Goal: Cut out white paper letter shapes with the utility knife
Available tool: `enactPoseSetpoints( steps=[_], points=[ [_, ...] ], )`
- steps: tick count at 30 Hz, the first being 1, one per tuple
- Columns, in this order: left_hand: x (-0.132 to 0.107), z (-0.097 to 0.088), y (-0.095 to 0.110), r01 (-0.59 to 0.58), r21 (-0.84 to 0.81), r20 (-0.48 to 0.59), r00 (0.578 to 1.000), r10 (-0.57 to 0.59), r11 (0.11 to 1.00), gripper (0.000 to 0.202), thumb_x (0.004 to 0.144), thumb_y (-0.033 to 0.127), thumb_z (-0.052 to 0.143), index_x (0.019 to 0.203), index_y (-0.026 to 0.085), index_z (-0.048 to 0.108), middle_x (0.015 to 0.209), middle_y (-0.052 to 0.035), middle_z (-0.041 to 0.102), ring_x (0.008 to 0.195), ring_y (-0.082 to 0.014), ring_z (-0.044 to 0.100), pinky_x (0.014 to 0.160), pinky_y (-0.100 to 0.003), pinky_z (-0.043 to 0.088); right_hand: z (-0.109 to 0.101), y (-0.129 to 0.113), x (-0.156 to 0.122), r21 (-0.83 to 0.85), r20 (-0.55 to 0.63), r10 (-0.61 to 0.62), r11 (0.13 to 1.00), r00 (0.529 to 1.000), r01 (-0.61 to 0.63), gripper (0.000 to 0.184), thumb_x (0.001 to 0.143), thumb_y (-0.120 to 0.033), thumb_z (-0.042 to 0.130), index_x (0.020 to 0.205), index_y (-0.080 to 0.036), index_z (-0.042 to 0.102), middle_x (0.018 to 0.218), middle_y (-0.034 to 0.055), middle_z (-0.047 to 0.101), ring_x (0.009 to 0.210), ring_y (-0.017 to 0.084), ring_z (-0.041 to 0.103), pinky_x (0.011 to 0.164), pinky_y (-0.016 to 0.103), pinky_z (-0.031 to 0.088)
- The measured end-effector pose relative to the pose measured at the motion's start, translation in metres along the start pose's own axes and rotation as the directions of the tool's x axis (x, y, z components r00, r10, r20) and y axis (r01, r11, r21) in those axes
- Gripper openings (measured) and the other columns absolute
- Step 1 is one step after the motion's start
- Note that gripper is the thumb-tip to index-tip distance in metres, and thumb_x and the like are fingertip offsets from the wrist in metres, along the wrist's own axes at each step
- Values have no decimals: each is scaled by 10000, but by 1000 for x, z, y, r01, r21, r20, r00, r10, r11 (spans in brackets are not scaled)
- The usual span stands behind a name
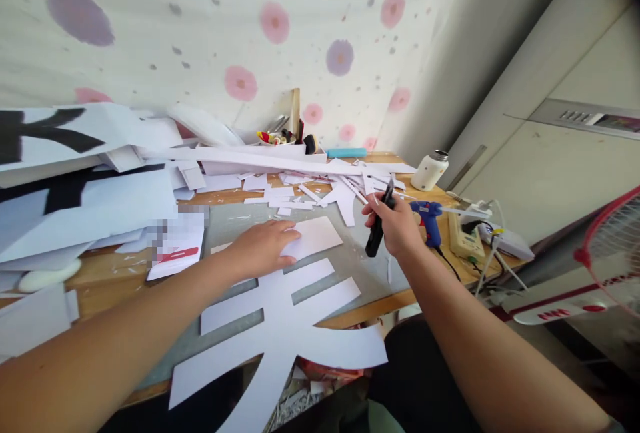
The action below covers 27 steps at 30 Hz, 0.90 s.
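A large white board cutout [280, 326], shaped like a character with several bars and curved legs, lies on a grey cutting mat [233, 220]. Its lower legs stick out past the table's front edge. My left hand [263, 246] rests flat on the upper part of the cutout, fingers apart, holding nothing. In my right hand [399, 225] is a black utility knife [376, 234], gripped above the right side of the mat and clear of the cutout. Its upper end points away from me; I cannot make out the blade.
White offcuts [280, 192] litter the mat's far side. At right are a blue glue gun [427, 214], a white jar [431, 170], a power strip [464, 236] with cables and a racket [620, 246]. Sheets with black strokes [125, 200] pile up at left.
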<state>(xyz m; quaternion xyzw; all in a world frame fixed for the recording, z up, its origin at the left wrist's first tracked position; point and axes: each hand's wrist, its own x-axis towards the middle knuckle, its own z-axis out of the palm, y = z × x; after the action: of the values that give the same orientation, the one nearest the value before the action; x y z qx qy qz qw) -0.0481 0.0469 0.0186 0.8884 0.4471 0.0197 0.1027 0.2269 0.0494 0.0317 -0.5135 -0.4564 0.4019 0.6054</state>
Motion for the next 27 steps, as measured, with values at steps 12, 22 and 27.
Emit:
enactPoseSetpoints(
  steps=[12, 22, 27],
  points=[
    [-5, 22, -6, 15, -4, -97, 995, -15, 1000, 523, 832, 421, 648, 1316, 228, 606, 1504, -162, 471, 1341, -393, 445, 1063, -547, 398, 4, 42, -9, -342, 193, 58, 940, 979, 12, 521, 746, -286, 733, 1254, -267, 614, 715, -37, 619, 536, 144, 569, 474, 259, 402],
    [-11, 9, 2, 38, 77, -357, 934, -8, 996, 475, 700, 342, 700, 1164, 242, 671, 1359, -120, 563, 1150, -349, 513, 996, -539, 435, 5, 1, -15, 168, 121, 134, 974, 984, -153, 637, 690, -490, 784, 1264, -310, 575, 970, 33, 732, 736, 221, 726, 613, 316, 548],
    [-20, 0, 7, 34, 183, -469, 882, 57, 983, 502, 689, 374, 713, 1175, 265, 655, 1334, -111, 569, 1152, -349, 524, 989, -534, 444, 1, -20, -18, 355, 179, 24, 931, 984, -87, 647, 637, -709, 725, 1132, -310, 601, 1182, 69, 711, 1073, 289, 678, 707, 348, 556]
  ],
)
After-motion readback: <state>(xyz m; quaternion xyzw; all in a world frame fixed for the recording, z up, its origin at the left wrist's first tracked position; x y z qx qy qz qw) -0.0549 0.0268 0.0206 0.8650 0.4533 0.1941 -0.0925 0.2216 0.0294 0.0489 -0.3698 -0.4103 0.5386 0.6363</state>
